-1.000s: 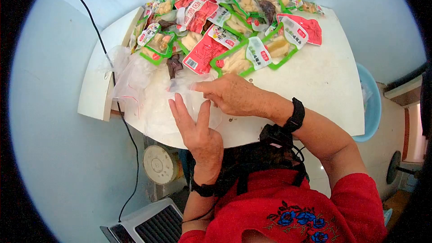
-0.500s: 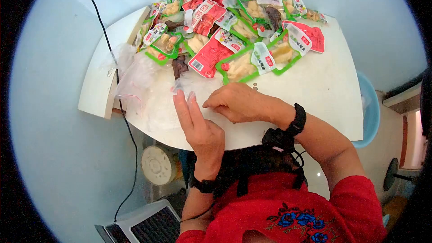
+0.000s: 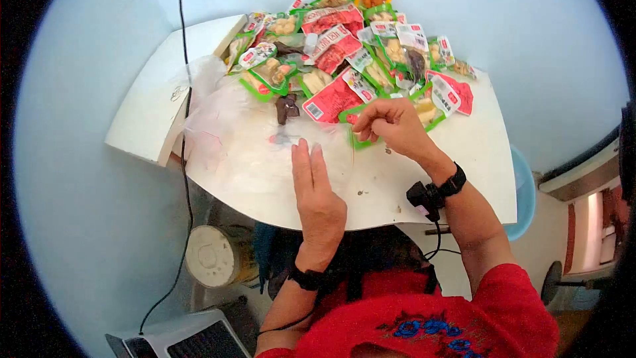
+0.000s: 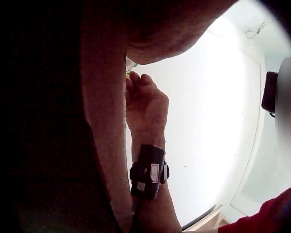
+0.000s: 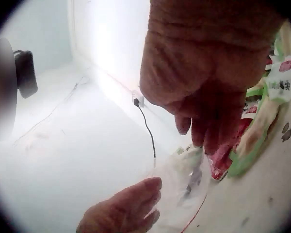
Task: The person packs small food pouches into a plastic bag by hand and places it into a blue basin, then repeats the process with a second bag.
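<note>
A thin clear plastic bag [image 3: 324, 134] with a red line along its edge lies spread on the white table [image 3: 464, 159]. My right hand [image 3: 395, 127] pinches that edge, fingers curled, beside the pile of food packs. My left hand [image 3: 318, 199] lies over the near side of the bag, its index and middle fingers straight and pointing away. In the right wrist view the bag [image 5: 186, 182] stretches between the right fingertips and the left hand [image 5: 126, 208]. A dark brown piece of food [image 3: 287, 109] sits just beyond the bag.
Sealed food packs with green and red borders [image 3: 334, 98] are heaped at the back. More clear bags [image 3: 205, 109] bunch at the left, near a hanging black cable [image 3: 189, 159]. A blue basin [image 3: 523, 192] stands right of the table, a round-topped stool [image 3: 211, 256] below it.
My right hand has moved right and away from my left hand, drawing the bag's edge out with it. The left hand's fingers stay straight over the bag. The head view has shifted.
</note>
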Demonstrator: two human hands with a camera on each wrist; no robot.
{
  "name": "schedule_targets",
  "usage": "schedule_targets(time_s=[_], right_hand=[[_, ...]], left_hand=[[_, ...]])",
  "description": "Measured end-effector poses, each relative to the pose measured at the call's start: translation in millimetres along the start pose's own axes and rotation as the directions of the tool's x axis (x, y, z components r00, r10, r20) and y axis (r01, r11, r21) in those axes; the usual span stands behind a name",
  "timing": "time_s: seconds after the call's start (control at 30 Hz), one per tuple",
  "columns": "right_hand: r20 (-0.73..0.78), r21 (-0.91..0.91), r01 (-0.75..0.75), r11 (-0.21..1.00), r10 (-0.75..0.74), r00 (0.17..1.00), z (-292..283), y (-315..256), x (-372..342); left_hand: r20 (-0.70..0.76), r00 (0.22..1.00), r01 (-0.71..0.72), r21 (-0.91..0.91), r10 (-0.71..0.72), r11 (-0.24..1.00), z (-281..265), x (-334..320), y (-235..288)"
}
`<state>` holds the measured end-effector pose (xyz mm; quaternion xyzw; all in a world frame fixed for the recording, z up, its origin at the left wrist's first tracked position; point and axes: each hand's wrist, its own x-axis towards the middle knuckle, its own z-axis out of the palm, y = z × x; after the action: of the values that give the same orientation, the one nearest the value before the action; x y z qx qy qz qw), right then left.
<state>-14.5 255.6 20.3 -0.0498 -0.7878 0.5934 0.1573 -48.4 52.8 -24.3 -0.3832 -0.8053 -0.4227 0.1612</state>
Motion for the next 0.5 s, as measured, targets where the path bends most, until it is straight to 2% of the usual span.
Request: schedule_targets(time_s=[0.07,0.17,0.27,0.4,0.43,0.5], right_hand=[[-0.037,-0.004,-0.001,1.000,0.000,0.999,3.3,-2.2,2.6],[-0.003,-0.157,0.032,0.987,-0.032,0.999,2.9,-18.4,9.1],[-0.031,-0.288,0.021,0.958,-0.031,0.999,1.1,-46.6,21.4],[0.016,-0.405,0.098,0.909,-0.100,0.995,-3.3,-49.8,61.2],[0.062,-0.535,0.164,0.829,-0.155,0.986,-2.5,-53.3,73.4],[0.137,-0.633,0.291,0.718,-0.265,0.954,10.7,-57.0,99.8]], left_hand=[[0.005,1.000,-0.006,-0.025,0.006,1.000,-0.1,-0.4,-1.8],[0.016,1.000,0.012,-0.075,-0.011,0.997,-1.6,-0.4,-2.6],[0.022,0.999,0.027,-0.094,-0.025,0.995,-3.0,0.2,-2.3],[0.034,0.999,0.030,-0.095,-0.027,0.995,-3.6,-0.4,-3.9],[0.040,0.999,0.033,-0.107,-0.028,0.994,-4.6,0.2,-3.8],[0.052,0.998,0.035,-0.129,-0.029,0.991,-5.9,1.2,-3.4]])
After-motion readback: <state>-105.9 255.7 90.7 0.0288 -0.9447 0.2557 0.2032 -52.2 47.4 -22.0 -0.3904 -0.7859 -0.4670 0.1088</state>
